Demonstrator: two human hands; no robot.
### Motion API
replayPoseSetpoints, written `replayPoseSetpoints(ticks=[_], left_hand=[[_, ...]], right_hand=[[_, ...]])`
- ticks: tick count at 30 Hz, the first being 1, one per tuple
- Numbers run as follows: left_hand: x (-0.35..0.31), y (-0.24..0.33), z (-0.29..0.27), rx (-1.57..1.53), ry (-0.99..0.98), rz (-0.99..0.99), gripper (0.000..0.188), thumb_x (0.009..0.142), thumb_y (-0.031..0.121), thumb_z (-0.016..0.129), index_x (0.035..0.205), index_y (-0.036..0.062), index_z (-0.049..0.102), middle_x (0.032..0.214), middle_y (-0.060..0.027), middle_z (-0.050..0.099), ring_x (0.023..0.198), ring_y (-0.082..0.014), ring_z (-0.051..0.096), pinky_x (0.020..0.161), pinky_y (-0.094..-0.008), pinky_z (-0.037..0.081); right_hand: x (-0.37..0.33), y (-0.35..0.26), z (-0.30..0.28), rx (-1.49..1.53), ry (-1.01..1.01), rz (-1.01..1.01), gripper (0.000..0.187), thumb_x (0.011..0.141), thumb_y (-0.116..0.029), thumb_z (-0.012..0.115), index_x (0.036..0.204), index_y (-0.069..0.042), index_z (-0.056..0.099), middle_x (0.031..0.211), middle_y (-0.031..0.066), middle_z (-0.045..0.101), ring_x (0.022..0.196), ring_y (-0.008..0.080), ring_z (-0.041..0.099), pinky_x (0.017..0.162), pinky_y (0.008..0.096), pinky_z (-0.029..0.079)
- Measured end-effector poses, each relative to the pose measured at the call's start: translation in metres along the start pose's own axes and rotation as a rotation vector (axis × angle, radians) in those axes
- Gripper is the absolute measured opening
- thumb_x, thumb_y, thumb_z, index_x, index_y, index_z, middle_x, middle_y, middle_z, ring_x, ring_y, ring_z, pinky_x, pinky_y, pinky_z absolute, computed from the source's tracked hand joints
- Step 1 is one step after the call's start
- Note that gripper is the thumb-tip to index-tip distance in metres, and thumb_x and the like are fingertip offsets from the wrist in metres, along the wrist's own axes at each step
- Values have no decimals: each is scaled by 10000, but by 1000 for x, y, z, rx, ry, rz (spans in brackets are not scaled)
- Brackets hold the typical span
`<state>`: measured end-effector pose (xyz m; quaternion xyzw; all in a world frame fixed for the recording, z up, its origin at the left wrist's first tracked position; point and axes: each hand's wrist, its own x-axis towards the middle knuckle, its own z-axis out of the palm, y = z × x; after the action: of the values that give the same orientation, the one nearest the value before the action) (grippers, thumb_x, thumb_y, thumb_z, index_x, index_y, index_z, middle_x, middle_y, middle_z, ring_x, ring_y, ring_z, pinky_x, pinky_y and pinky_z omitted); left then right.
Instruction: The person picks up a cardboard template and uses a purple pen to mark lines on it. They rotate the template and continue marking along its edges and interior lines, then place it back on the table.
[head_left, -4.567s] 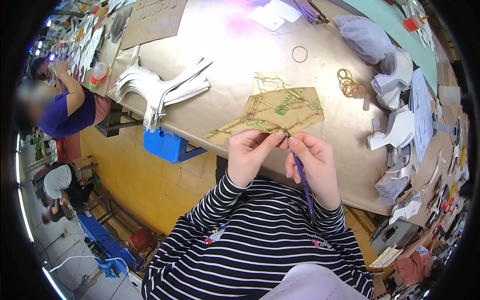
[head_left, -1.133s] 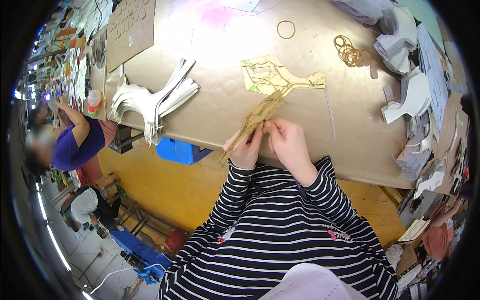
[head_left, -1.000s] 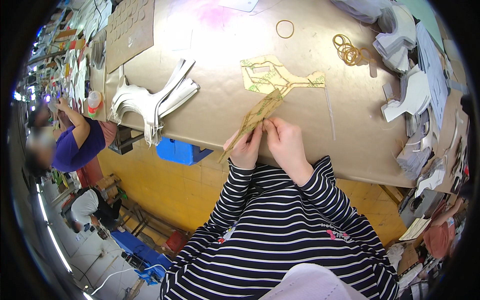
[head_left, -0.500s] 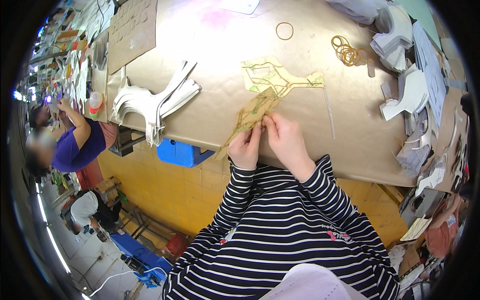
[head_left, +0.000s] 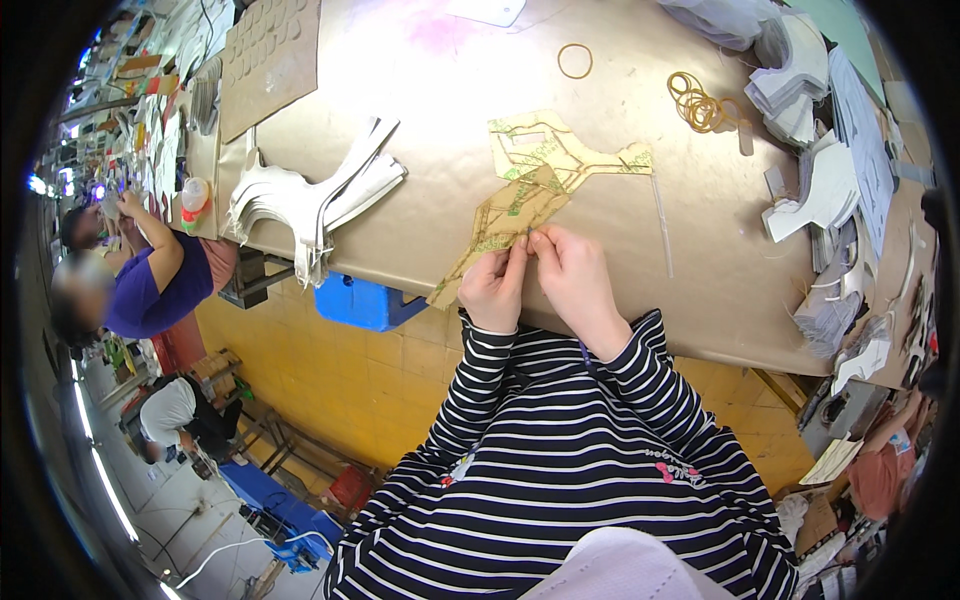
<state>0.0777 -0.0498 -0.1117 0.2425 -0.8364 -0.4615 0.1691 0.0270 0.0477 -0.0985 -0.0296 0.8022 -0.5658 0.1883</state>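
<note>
My left hand point(head_left: 492, 292) is closed on a yellow-brown pattern template point(head_left: 515, 212) with green markings, held tilted at the table's front edge. My right hand point(head_left: 578, 280) is pinched against the template's near edge. A small dark tip shows between its fingertips, and a thin purple thing point(head_left: 585, 352) shows by the right wrist; whether they are one object I cannot tell. Just beyond, partly covered by the held piece, a pale yellow template point(head_left: 600, 163) with slots lies flat. From its right end a thin clear strip point(head_left: 663, 230) runs toward me.
White curved cut pieces point(head_left: 285, 200) lie stacked at left, near a brown board point(head_left: 270, 65). A rubber band point(head_left: 574, 61) and a bunch of rubber bands point(head_left: 697, 105) lie farther back. More white piles point(head_left: 815, 190) line the right. A blue stool point(head_left: 355, 302) stands under the table edge.
The held template has turned, so more of its marked face shows. The purple thing has come into sight by my right wrist. Both hands stay nearly in place.
</note>
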Motion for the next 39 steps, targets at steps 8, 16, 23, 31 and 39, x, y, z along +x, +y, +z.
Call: replayPoseSetpoints(ticks=[8,16,23,31,39], left_hand=[[-6,0,3,-62,-1,-46,150,860,99,658,917,-39,677,739,-108,685,625,-114,637,594,-224,488],[-2,-6,4,-50,23,36,143,847,86,671,809,-51,655,712,-127,664,606,-112,628,554,-246,483],[5,-17,7,-351,-67,-185,169,833,64,683,755,-57,596,705,-105,658,621,-107,628,548,-226,485],[13,-10,-1,-466,-203,-322,153,830,50,687,764,-65,610,693,-49,648,637,-51,588,572,-190,475],[10,-15,5,-74,-57,-25,203,759,86,740,654,-35,616,567,-112,594,477,-169,557,471,-265,419]], right_hand=[[-4,0,9,-73,101,-59,169,891,-101,525,810,22,607,660,226,580,591,385,589,499,417,436],[0,-1,6,-124,67,-90,165,890,-113,528,817,15,602,663,229,573,590,390,578,498,414,431],[1,-3,-12,-96,-63,-97,187,891,-133,506,785,2,582,653,223,583,604,406,576,533,469,446],[1,0,-11,49,-73,46,204,892,-135,509,771,4,597,664,219,597,614,392,592,544,464,454],[-1,0,-1,-116,60,-56,217,892,-141,507,750,3,586,626,222,587,588,393,590,534,466,457]])
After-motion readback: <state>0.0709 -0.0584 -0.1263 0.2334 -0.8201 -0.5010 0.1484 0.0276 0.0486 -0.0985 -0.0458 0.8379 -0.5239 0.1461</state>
